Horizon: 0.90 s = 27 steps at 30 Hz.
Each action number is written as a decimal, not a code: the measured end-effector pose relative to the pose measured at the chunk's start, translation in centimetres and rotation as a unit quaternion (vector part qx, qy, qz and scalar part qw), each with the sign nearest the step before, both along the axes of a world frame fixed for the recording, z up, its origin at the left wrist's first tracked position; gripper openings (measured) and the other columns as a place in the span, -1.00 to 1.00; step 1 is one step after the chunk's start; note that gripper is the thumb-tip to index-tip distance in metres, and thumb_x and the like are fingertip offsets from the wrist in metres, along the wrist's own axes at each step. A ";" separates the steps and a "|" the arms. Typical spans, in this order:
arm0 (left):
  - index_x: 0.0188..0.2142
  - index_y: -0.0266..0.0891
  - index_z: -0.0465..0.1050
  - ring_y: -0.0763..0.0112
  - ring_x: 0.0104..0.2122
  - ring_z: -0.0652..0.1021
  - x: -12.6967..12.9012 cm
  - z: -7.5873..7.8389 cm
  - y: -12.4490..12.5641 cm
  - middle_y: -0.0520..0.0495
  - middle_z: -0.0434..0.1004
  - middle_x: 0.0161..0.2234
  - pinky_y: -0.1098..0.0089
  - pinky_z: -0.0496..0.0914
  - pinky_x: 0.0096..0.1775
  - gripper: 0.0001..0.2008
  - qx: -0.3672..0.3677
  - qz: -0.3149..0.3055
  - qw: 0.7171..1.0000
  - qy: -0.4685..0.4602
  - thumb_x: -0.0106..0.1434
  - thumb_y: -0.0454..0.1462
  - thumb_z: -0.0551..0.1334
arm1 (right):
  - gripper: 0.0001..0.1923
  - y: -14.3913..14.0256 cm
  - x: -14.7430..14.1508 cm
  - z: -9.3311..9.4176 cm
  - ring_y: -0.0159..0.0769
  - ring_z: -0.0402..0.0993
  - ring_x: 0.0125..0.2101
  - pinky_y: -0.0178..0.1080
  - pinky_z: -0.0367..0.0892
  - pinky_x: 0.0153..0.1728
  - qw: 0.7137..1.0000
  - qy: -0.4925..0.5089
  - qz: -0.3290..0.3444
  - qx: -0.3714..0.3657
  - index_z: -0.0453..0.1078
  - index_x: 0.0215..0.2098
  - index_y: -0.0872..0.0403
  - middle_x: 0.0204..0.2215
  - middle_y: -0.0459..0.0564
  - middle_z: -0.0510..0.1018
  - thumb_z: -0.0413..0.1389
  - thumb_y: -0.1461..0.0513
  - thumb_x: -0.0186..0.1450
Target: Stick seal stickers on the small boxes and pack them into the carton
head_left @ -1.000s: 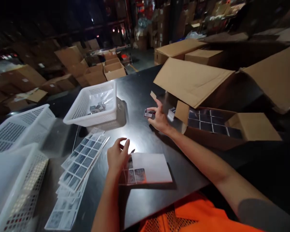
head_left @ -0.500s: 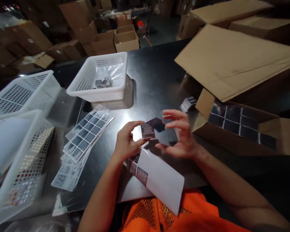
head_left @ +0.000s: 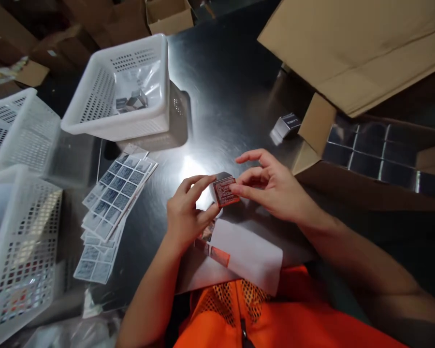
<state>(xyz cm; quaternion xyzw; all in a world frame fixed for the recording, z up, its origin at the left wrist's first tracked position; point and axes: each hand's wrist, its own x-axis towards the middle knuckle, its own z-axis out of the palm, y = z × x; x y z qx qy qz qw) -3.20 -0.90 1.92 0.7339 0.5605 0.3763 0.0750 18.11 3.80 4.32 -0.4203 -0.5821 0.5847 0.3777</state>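
My left hand (head_left: 190, 210) grips a small box (head_left: 217, 182) between thumb and fingers, over the front of the table. The box's near face is a dark printed panel (head_left: 226, 192) with pale text and a reddish sheen. My right hand (head_left: 270, 186) rests its thumb against the right part of that panel. Its index finger stretches out above and the other fingers are loosely bent. Beneath my hands lies a curled white sheet (head_left: 252, 251) with dark square labels at its left end, partly hidden by my left hand.
Label sheets (head_left: 118, 193) lie stacked on the left. A white basket (head_left: 159, 113) with several small boxes stands behind them, other baskets (head_left: 29, 232) at far left. One box (head_left: 288, 124) sits near an open carton (head_left: 311, 121) packed with dark boxes on the right.
My view has tipped downward. The box has turned so its printed face is toward me. My right hand has come in from the right, and its thumb now touches that face.
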 end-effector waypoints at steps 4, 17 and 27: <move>0.06 -0.07 0.57 0.34 -0.16 0.66 0.0 -0.1 -0.1 -0.04 0.66 -0.04 0.46 0.52 -0.28 -0.57 0.010 -0.004 1.000 -0.008 0.18 -0.20 0.43 | -0.43 0.0 -0.2 -0.1 -0.34 0.57 -0.44 -0.29 0.41 -0.39 0.999 0.017 -0.001 -0.033 0.27 -0.03 -0.03 -0.44 -0.19 0.62 0.43 0.07 0.14; 0.05 -0.12 0.57 0.36 -0.20 0.67 0.2 0.1 -0.2 -0.06 0.67 -0.04 0.49 0.47 -0.35 -0.59 0.016 0.002 1.000 0.005 0.20 -0.19 0.42 | -0.43 0.1 -0.3 -0.2 -0.32 0.59 -0.46 -0.28 0.45 -0.43 0.999 0.015 -0.010 -0.031 0.24 -0.05 -0.05 -0.46 -0.20 0.60 0.43 0.05 0.14; 0.06 -0.10 0.58 0.46 -0.36 0.63 0.2 0.1 -0.4 -0.06 0.67 -0.04 0.53 0.40 -0.47 -0.58 0.005 -0.002 1.000 0.019 0.20 -0.14 0.43 | -0.41 -0.1 -0.1 -0.8 -0.35 0.47 -0.58 -0.29 0.37 -0.58 0.992 -0.086 -0.072 0.055 0.28 -0.03 -0.08 -0.55 -0.26 0.43 0.45 0.02 0.12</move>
